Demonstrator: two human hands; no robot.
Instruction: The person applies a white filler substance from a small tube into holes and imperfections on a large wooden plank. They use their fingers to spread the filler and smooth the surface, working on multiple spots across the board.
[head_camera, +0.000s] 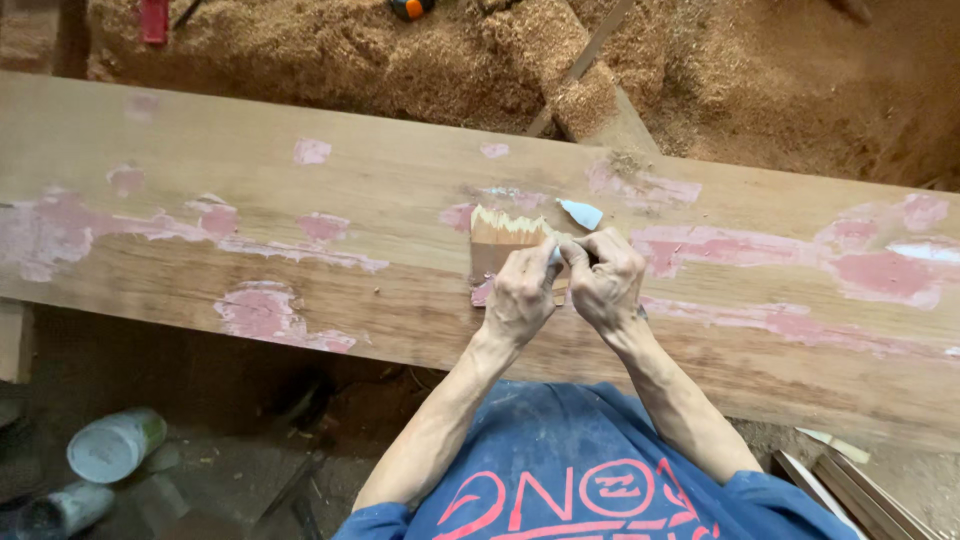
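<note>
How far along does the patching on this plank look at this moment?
Done: pink filler patches already cover many spots along the plank. In hand: both hands, left and right, meet at a small wood block with a pale smear on its top edge; a white scraper lies just beyond. Left: patches look rough and unsanded, standing out against the bare wood.

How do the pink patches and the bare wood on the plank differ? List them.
1. The pink patches are pale pink filler blotches; the bare wood is tan with grain lines.
2. The pink patches are scattered and irregular; the bare wood runs the whole plank.
Both lie flat on the same plank face, beside the wooden block at the hands.
</note>
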